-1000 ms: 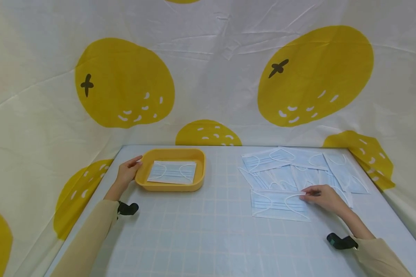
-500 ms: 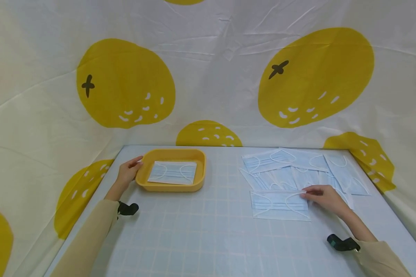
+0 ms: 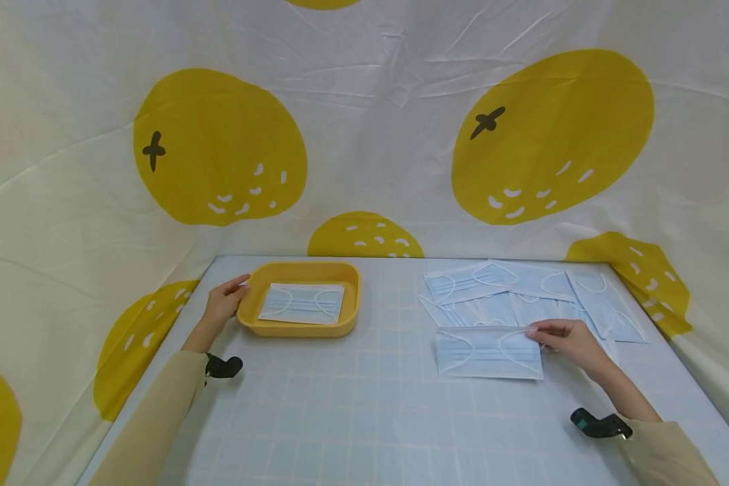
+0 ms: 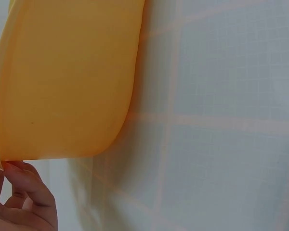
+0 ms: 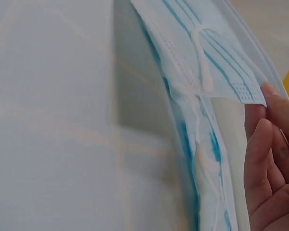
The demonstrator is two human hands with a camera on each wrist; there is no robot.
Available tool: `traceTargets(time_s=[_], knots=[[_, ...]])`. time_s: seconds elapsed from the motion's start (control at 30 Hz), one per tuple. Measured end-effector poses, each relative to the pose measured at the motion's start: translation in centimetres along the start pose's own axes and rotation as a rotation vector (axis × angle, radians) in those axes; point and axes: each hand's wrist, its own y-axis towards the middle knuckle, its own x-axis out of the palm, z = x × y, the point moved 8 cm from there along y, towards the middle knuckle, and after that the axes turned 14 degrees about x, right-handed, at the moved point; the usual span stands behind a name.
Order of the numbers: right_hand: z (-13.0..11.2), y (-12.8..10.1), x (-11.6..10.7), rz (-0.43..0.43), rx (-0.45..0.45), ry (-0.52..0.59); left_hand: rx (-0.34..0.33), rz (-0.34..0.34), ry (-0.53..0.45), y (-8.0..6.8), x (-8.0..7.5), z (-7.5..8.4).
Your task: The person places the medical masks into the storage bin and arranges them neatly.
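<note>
My right hand (image 3: 563,341) pinches the upper right corner of a blue face mask (image 3: 487,354), its white ear loops facing up. In the right wrist view, thumb and finger grip this mask's corner (image 5: 231,72), and it hangs over other masks. At the left, my left hand (image 3: 221,304) holds the rim of a yellow tray (image 3: 351,317) at its left end. The left wrist view shows thumb and fingers pinching the rim of the tray (image 4: 67,86). One face mask (image 3: 302,302) lies flat inside the tray.
Several overlapping face masks (image 3: 510,283) spread over the back right of the table (image 3: 340,405), behind the right hand. A white cloth (image 3: 376,135) printed with yellow fruit hangs behind and beside the table.
The right hand has lifted the pinched mask slightly up off the table, and its shadow now shows beneath. The left hand and the tray have stayed in place.
</note>
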Motion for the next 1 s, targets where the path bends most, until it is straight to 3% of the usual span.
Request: traceTargets(time_s=[0.27, 1.0], knots=[[-0.7, 0.0, -0.1, -0.001, 0.034, 0.071, 0.002, -0.004, 0.007, 0.0, -0.1, 0.0], [-3.8, 0.4, 0.2, 0.002, 0.025, 0.153, -0.01, -0.01, 0.007, 0.0, 0.1, 0.0]])
